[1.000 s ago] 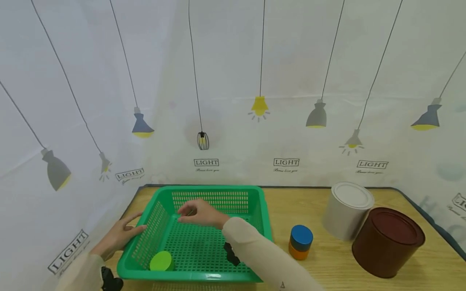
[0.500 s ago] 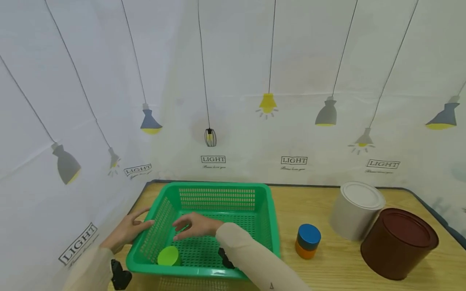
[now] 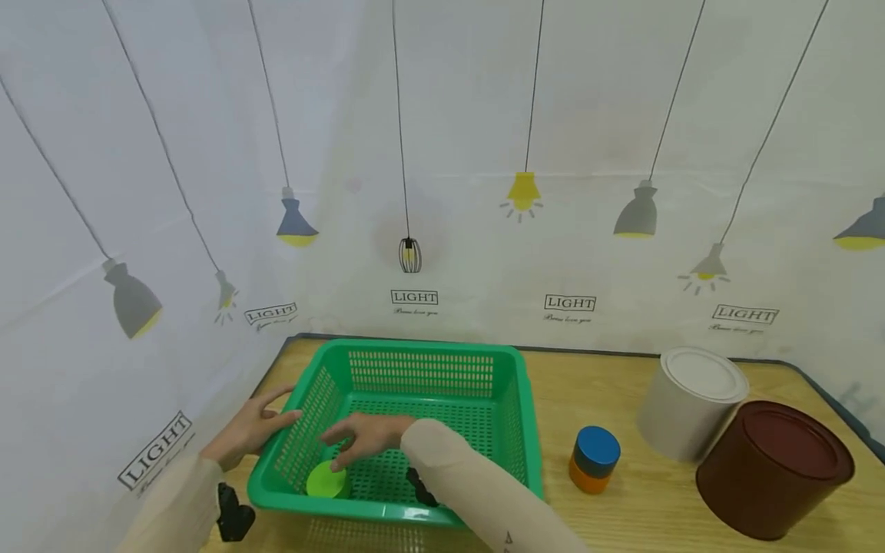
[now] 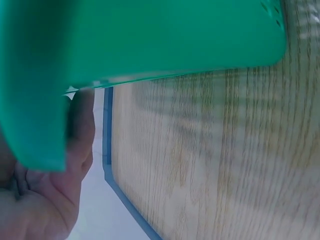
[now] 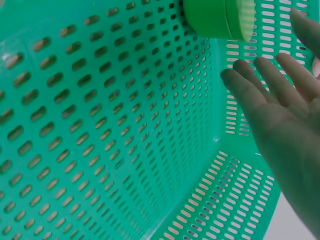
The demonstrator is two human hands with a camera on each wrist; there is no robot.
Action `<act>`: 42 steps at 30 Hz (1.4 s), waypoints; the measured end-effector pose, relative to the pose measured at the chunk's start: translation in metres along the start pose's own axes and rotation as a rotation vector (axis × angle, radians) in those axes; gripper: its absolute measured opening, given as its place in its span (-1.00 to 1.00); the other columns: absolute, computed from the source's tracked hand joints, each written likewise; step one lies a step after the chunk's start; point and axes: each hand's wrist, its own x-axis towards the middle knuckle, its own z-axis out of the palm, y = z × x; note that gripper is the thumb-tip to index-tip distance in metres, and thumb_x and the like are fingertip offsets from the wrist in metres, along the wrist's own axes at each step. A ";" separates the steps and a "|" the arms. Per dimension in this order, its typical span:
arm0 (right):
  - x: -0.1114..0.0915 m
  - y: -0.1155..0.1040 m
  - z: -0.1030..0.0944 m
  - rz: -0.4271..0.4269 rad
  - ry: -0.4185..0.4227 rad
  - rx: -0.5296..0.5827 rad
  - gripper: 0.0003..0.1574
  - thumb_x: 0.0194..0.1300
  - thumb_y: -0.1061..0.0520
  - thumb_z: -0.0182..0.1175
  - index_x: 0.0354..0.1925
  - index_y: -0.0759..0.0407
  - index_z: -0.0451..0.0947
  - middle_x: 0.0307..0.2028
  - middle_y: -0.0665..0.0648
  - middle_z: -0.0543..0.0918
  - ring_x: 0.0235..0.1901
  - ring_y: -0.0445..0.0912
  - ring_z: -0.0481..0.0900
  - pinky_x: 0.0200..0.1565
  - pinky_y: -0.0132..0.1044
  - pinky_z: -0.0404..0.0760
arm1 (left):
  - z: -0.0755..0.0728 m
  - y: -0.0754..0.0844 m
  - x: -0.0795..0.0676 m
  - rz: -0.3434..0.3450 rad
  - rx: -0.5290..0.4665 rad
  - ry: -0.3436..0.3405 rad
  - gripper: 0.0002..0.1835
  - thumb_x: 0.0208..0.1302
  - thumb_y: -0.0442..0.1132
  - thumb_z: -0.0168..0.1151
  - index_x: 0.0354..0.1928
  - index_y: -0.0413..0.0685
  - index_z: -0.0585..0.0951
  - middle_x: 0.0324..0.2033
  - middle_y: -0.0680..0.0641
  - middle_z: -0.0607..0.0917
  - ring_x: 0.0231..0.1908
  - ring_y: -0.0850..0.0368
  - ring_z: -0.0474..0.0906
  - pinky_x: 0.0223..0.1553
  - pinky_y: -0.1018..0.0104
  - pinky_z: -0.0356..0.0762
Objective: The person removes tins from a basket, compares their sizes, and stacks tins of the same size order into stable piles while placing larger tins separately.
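My left hand (image 3: pixel 245 430) grips the left rim of the green plastic basket (image 3: pixel 415 511), thumb and forefinger at the rim's edge. In the left wrist view, fingers (image 4: pixel 82 120) reach up behind the overhanging rim, which hides part of the hand. A small lime-green round jar (image 3: pixel 328 481) with a lid stands in the basket's front left corner. Over it is my right hand (image 3: pixel 366 439), inside the basket with nothing in its grasp. The right wrist view shows its fingers spread and nearly straight, their tips a little short of the jar (image 5: pixel 220 17).
Right of the basket, a small orange jar with a blue lid (image 3: pixel 596 453) stands on the wooden table (image 3: pixel 560 376). Farther right are a white can (image 3: pixel 691 403) and a dark brown can (image 3: pixel 774 468), side by side. A lamp-patterned sheet (image 3: pixel 477 253) backs the table.
My right hand has come down and toward the near left, from the basket's middle to over the lime-green jar. My left hand keeps its place at the rim. The head view has shifted slightly left.
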 end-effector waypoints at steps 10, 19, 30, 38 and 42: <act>0.002 0.002 0.002 0.086 -0.079 -0.057 -0.37 0.15 0.21 0.19 0.21 0.11 0.30 0.10 0.12 0.41 0.05 -0.13 0.39 -0.09 -0.35 0.48 | -0.001 0.003 -0.001 -0.009 -0.021 0.003 -0.29 0.24 -0.14 0.09 0.33 -0.18 0.01 -0.32 -0.23 0.60 -0.43 -0.06 0.60 -0.46 0.09 0.59; -0.007 0.006 0.001 0.137 -0.038 0.124 -0.50 0.10 0.35 0.19 0.06 0.25 0.41 -0.13 0.20 0.51 -0.16 -0.07 0.51 -0.26 -0.23 0.59 | 0.001 0.002 0.000 -0.011 -0.013 0.035 -0.31 0.24 -0.15 0.08 0.33 -0.15 0.03 -0.37 -0.20 0.61 -0.46 -0.05 0.60 -0.50 0.09 0.58; -0.008 0.008 -0.002 0.153 -0.043 0.051 -0.38 0.10 0.31 0.21 0.15 0.12 0.35 0.10 0.17 0.40 0.04 -0.02 0.40 -0.21 -0.14 0.57 | 0.001 0.003 0.001 -0.026 -0.001 0.026 -0.31 0.25 -0.17 0.07 0.32 -0.21 0.02 -0.34 -0.21 0.60 -0.45 -0.04 0.59 -0.48 0.09 0.58; -0.007 0.006 0.003 0.152 -0.037 -0.002 -0.36 0.00 0.39 0.26 0.08 0.03 0.45 0.09 0.19 0.38 0.00 0.00 0.42 -0.27 -0.24 0.58 | 0.001 0.004 0.001 -0.014 0.023 0.040 -0.31 0.25 -0.16 0.08 0.32 -0.21 0.03 -0.31 -0.24 0.59 -0.45 -0.04 0.59 -0.50 0.10 0.58; -0.008 0.007 0.004 0.132 -0.017 -0.044 -0.42 -0.03 0.38 0.29 0.00 0.07 0.47 0.04 0.15 0.42 -0.07 -0.07 0.46 -0.28 -0.32 0.57 | 0.002 0.002 -0.001 -0.023 0.005 0.035 -0.30 0.25 -0.16 0.08 0.32 -0.23 0.02 -0.32 -0.23 0.59 -0.45 -0.04 0.59 -0.49 0.10 0.58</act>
